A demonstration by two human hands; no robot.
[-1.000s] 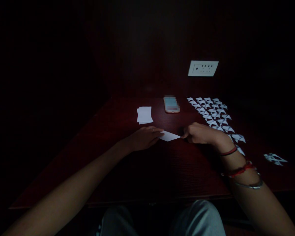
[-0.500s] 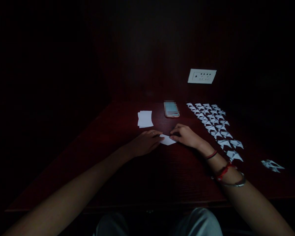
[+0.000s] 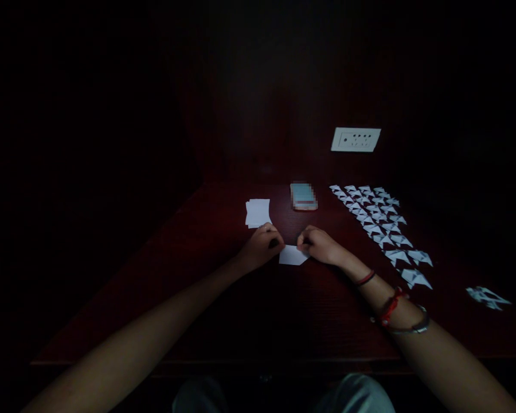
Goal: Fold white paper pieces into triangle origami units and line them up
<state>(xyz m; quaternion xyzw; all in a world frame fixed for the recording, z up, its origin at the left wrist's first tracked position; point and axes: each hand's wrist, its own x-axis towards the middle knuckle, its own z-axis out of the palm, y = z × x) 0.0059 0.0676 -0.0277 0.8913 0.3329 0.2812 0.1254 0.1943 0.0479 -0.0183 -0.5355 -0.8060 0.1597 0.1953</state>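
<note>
A small white sheet of paper (image 3: 292, 256) lies on the dark red table between my hands, its lower right corner slanted by a fold. My left hand (image 3: 264, 245) pinches its upper left edge, thumb and fingers together. At the upper right edge my right hand (image 3: 320, 245) grips it with curled fingers. Just beyond my left hand lies a stack of white paper sheets (image 3: 258, 212), its near corner touching the hand's outline in view.
A phone (image 3: 303, 196) rests beyond my hands. On the right stand rows of folded white paper figures (image 3: 378, 215), and a separate cluster of folded paper (image 3: 488, 297) lies farther right. A socket plate (image 3: 355, 140) is on the back wall. The table's front edge (image 3: 215, 361) runs before my knees.
My left fingers have gone from lying outstretched on the paper to a pinch at its upper edge. The paper's left side now shows square rather than pointed. The view has shifted slightly.
</note>
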